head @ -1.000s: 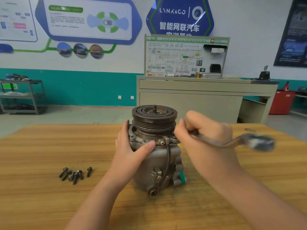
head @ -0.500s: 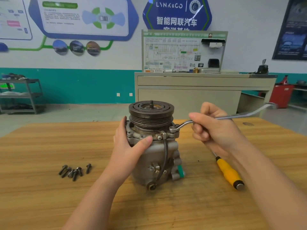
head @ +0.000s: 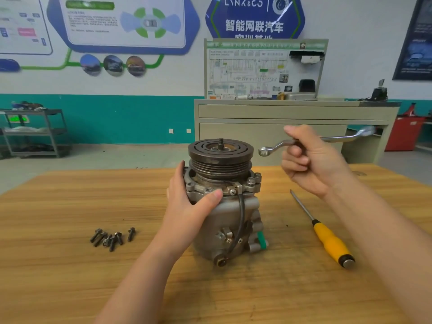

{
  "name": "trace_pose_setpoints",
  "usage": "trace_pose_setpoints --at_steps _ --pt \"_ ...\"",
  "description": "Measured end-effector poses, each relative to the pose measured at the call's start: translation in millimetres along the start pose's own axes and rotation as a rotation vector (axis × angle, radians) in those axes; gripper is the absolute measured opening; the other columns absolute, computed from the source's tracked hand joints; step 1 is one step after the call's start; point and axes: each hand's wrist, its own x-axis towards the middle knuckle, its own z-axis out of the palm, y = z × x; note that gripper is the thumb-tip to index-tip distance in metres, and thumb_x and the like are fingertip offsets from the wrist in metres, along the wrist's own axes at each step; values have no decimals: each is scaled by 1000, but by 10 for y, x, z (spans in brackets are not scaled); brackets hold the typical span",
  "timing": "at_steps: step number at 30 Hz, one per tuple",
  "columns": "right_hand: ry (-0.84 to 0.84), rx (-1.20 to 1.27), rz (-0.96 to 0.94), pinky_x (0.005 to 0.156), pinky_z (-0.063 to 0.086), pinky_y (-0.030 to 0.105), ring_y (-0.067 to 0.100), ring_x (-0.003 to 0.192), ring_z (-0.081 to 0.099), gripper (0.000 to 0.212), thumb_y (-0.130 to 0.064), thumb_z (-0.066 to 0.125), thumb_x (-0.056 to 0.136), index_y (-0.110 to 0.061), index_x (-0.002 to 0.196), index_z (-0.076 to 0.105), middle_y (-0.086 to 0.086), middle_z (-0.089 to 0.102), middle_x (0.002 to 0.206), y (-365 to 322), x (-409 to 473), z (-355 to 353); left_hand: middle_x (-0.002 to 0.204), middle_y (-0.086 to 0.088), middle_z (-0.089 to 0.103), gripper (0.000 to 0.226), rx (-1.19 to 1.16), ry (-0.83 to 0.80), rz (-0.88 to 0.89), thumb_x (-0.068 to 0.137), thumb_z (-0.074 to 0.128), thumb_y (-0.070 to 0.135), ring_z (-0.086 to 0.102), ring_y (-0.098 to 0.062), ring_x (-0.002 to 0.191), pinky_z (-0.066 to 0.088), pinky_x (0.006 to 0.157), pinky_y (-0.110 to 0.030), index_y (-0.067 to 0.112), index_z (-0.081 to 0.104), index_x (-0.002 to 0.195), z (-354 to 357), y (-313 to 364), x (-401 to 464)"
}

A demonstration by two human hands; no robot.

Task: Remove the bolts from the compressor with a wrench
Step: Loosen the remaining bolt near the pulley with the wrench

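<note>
A grey compressor [head: 230, 220] with a dark pulley on top stands upright on the wooden table [head: 58, 199]. My left hand [head: 189, 202] grips its left side, thumb across the front of the flange. My right hand [head: 311, 160] holds a silver ring wrench [head: 278, 146] in the air to the right of the pulley; the wrench's ring end hangs above and clear of the bolt [head: 251, 182] on the flange's right corner. Several loose bolts [head: 112, 238] lie on the table to the left.
A yellow-handled screwdriver [head: 327, 239] lies on the table right of the compressor, under my right forearm. Beyond the table stand a beige cabinet [head: 268, 132] with a display board, a metal shelf trolley [head: 32, 134] at far left and a red bin [head: 406, 134] at far right.
My right hand has lifted the wrench off the flange bolt and raised it up and to the right. My left hand has stayed on the compressor.
</note>
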Motion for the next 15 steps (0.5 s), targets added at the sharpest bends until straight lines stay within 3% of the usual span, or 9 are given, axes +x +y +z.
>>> trace_pose_setpoints --at_steps 4,11,13,15 --pt "166 -483 -296 37 24 17 11 30 32 47 3 55 91 -16 52 38 5 45 40 54 -242 152 153 13 32 118 11 -4 -2 53 65 72 31 -11 141 30 118 -46 41 13 154 3 -4 8" --pt "243 -817 -481 37 32 16 6 34 40 40 -4 61 89 -9 57 36 6 50 43 160 -469 392 157 11 27 112 22 17 -7 61 67 63 27 -12 143 27 119 -45 38 12 155 14 27 0" --pt "233 -941 -579 40 31 15 5 37 39 44 -5 61 88 -10 56 32 15 47 48 197 -537 473 158 10 27 111 27 18 -3 63 68 61 27 -13 144 27 119 -47 36 13 156 15 32 1" --pt "147 -1169 -733 45 27 15 10 44 37 46 -5 61 86 -20 56 29 9 41 50 261 -632 537 157 8 28 118 32 14 -2 57 67 66 28 -14 144 27 119 -47 34 13 156 9 39 -3"
